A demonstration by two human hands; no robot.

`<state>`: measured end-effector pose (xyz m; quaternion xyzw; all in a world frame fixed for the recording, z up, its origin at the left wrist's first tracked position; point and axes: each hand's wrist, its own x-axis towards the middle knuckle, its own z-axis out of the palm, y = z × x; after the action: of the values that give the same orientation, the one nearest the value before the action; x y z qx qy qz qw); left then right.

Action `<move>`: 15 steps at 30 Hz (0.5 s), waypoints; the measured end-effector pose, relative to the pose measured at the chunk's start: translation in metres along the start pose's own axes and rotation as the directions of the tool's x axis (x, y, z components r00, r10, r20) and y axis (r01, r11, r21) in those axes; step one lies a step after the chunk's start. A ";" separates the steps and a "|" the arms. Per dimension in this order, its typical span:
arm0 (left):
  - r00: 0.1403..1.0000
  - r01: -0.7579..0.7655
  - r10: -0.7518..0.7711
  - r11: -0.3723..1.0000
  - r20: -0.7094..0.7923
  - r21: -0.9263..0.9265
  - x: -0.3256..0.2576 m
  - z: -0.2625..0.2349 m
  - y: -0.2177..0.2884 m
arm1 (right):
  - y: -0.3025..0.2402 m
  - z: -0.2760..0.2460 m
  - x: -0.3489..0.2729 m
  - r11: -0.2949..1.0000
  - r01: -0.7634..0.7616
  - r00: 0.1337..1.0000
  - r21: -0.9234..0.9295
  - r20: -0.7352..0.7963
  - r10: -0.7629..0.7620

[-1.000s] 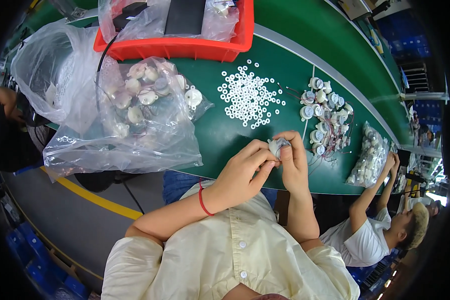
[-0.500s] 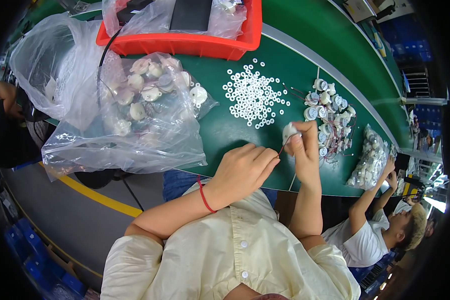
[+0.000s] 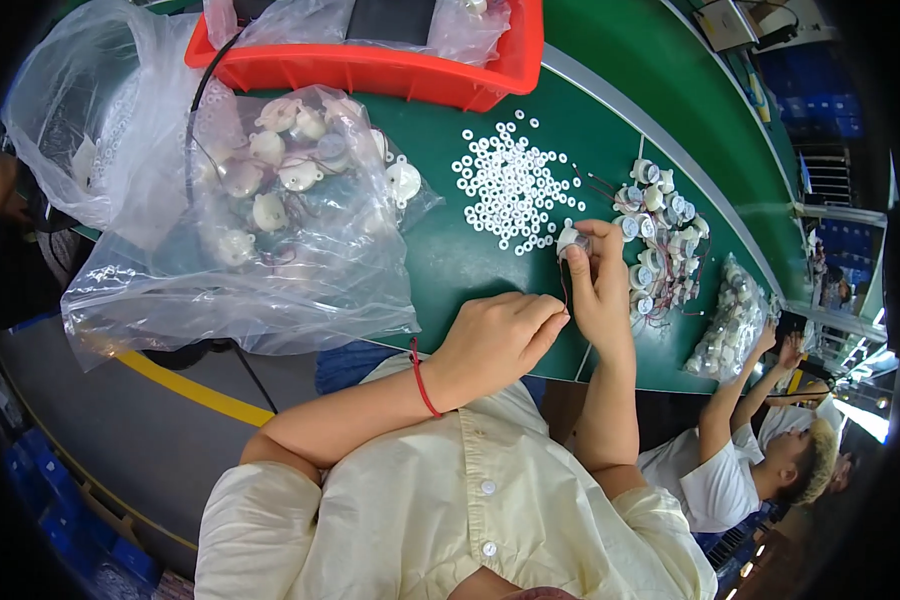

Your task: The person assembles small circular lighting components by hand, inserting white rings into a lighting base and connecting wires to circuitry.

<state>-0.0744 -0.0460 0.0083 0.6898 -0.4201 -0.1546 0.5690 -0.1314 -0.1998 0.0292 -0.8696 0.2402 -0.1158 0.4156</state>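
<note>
Right hand [image 3: 598,285] pinches a small white motor [image 3: 571,240] just above its fingertips — left hand [image 3: 497,340] is curled loosely beside it, pinching the motor's red lead.

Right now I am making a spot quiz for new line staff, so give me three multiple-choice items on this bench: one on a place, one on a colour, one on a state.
1. Where do the loose white rings lie?
A. On the green table
B. In the red tray
C. On the floor

2. What colour is the band on the left wrist?
A. Blue
B. Red
C. White

3. What is the right hand doing?
A. Lying flat, empty
B. Gripping the clear bag
C. Holding a small white round part

Key: 1 A, they are scattered on the green table; 2 B, a thin red loop; 3 C, the small white round part sits at its fingertips.
</note>
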 end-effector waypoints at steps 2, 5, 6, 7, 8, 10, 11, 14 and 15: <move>1.000 0.004 -0.004 1.000 -0.005 -0.023 0.000 0.000 0.000 | 0.003 -0.001 0.000 1.000 -0.004 1.000 -0.025 -0.006 0.004; 1.000 -0.003 0.002 0.999 -0.020 -0.043 0.000 -0.001 -0.001 | 0.007 0.001 -0.001 0.999 0.002 0.999 -0.040 -0.033 -0.003; 1.000 -0.016 0.015 0.999 -0.026 -0.047 -0.001 -0.001 -0.002 | 0.007 0.002 0.000 0.999 0.008 0.998 -0.037 -0.058 -0.010; 1.000 -0.014 0.013 0.999 -0.029 -0.050 -0.001 -0.001 -0.003 | 0.006 0.004 0.000 0.999 0.008 0.998 -0.040 -0.055 -0.010; 1.000 -0.018 0.017 0.999 -0.025 -0.049 -0.001 -0.001 -0.004 | 0.005 0.005 0.001 0.995 0.034 0.995 -0.091 -0.087 -0.042; 1.000 -0.023 0.022 0.998 -0.022 -0.050 -0.002 -0.001 -0.005 | 0.005 0.008 0.000 0.988 0.060 0.990 -0.145 -0.117 -0.077; 1.000 -0.012 0.011 0.999 -0.017 -0.050 -0.002 -0.001 -0.006 | 0.007 0.009 -0.003 0.979 0.063 0.985 -0.192 -0.144 -0.092; 1.000 -0.001 0.001 1.000 0.015 -0.022 -0.001 -0.002 -0.005 | 0.008 0.012 -0.014 0.949 0.097 0.974 -0.299 -0.167 -0.152; 0.999 0.003 -0.004 1.000 0.039 0.009 -0.001 -0.002 -0.005 | 0.007 0.012 -0.018 0.926 0.131 0.968 -0.354 -0.155 -0.196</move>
<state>-0.0716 -0.0435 0.0042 0.6901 -0.4305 -0.1670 0.5572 -0.1440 -0.1867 0.0159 -0.9305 0.2211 -0.1880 0.2233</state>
